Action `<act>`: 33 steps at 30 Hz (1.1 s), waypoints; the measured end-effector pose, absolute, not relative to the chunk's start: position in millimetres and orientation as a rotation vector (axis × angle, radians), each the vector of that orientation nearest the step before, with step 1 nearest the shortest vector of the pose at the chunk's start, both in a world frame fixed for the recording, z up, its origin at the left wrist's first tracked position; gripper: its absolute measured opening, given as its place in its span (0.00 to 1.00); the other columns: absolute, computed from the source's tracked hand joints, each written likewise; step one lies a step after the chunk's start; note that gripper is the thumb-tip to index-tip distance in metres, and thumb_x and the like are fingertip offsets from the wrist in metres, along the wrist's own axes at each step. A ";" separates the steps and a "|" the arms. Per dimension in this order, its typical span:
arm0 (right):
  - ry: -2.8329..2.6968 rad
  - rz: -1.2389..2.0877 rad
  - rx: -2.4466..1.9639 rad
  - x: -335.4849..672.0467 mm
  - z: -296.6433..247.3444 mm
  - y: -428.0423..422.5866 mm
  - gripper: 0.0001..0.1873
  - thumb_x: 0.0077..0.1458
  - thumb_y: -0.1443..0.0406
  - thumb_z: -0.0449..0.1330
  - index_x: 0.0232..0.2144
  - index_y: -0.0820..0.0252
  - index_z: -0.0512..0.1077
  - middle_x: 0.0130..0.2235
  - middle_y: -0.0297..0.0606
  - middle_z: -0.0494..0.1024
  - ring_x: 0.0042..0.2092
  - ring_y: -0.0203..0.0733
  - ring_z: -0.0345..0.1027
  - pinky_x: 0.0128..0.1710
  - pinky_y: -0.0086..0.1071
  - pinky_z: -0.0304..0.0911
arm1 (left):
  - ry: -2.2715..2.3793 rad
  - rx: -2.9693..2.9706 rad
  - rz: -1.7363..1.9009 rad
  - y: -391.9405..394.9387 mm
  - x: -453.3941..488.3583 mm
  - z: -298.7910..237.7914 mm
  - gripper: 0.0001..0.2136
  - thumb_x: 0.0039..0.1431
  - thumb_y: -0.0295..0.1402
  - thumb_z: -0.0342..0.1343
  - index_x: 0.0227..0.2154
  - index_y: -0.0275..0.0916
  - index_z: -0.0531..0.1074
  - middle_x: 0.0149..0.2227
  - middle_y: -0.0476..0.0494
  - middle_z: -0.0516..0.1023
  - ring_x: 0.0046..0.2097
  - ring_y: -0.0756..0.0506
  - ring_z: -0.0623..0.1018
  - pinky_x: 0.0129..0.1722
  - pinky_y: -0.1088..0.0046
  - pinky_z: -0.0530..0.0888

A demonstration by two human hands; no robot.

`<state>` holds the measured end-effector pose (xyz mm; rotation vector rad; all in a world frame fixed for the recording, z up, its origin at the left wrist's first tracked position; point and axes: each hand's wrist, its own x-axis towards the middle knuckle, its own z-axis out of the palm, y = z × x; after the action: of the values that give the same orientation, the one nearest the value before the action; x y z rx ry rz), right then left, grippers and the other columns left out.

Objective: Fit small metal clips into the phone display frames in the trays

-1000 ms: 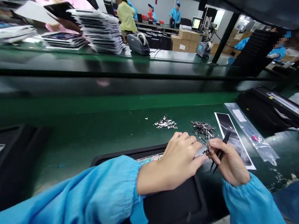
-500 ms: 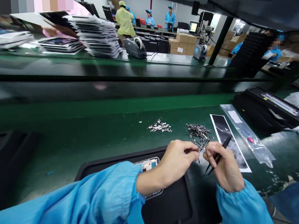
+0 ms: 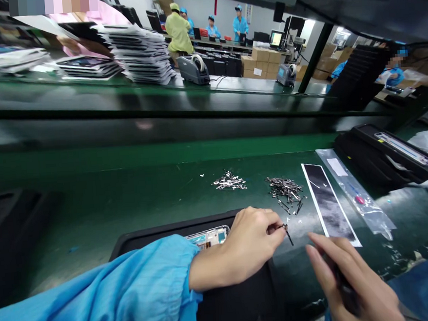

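1. Head view: a small dark pin [image 3: 288, 232] is pinched between the fingertips of the left hand [image 3: 247, 243], its long axis slanting down and to the right, over the green bench [image 3: 128, 196].
2. The right hand [image 3: 354, 282] is closed around dark tweezers [image 3: 342, 288], well below the pile of metal pins [image 3: 285, 189].

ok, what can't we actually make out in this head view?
- Small dark metal part pinched in the left hand: too small to tell its shape.
- Black tool in the right hand: the fingers cover most of it and its tip is hidden.
- Device in the black tray: mostly covered by the left blue sleeve.
- Two metal piles: single pieces too small to tell apart.
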<state>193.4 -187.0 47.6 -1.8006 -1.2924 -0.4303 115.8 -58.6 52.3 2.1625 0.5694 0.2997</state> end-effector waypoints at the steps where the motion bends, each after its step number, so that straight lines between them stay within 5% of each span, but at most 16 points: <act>1: -1.354 -0.330 -1.778 197.3 45.9 -185.5 0.14 0.49 0.71 0.55 0.40 0.54 0.66 0.27 0.35 0.69 0.28 0.35 0.64 0.28 0.28 0.59 | 0.563 2.173 0.301 -59.4 115.1 52.3 0.07 0.50 0.27 0.50 0.22 0.36 0.72 0.23 0.49 0.72 0.28 0.50 0.68 0.32 0.75 0.61; 10: -1.084 0.578 -1.702 218.3 42.1 -177.0 0.07 0.47 0.61 0.58 0.24 0.58 0.72 0.22 0.33 0.65 0.25 0.34 0.57 0.24 0.28 0.52 | 0.511 2.146 0.302 -62.5 107.7 51.4 0.06 0.49 0.26 0.52 0.19 0.35 0.69 0.19 0.51 0.67 0.25 0.52 0.66 0.29 0.77 0.60; 20: -1.098 0.676 -1.680 222.7 42.5 -173.9 0.11 0.49 0.60 0.56 0.20 0.60 0.68 0.20 0.31 0.61 0.24 0.31 0.52 0.25 0.28 0.49 | 0.379 1.997 0.439 -54.9 96.3 68.1 0.05 0.52 0.28 0.53 0.33 0.38 0.71 0.32 0.50 0.71 0.36 0.51 0.68 0.37 0.75 0.63; 33: -1.305 0.544 -1.721 213.1 53.0 -176.1 0.10 0.52 0.62 0.52 0.23 0.59 0.68 0.21 0.31 0.60 0.23 0.32 0.53 0.23 0.28 0.48 | 0.340 1.845 0.284 -49.4 98.1 69.9 0.06 0.51 0.20 0.49 0.23 0.34 0.68 0.26 0.52 0.67 0.33 0.52 0.66 0.34 0.78 0.61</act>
<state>213.1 -176.1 53.0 -1.7211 -1.3048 0.5445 98.1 -49.4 69.9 1.8448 0.3402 0.2844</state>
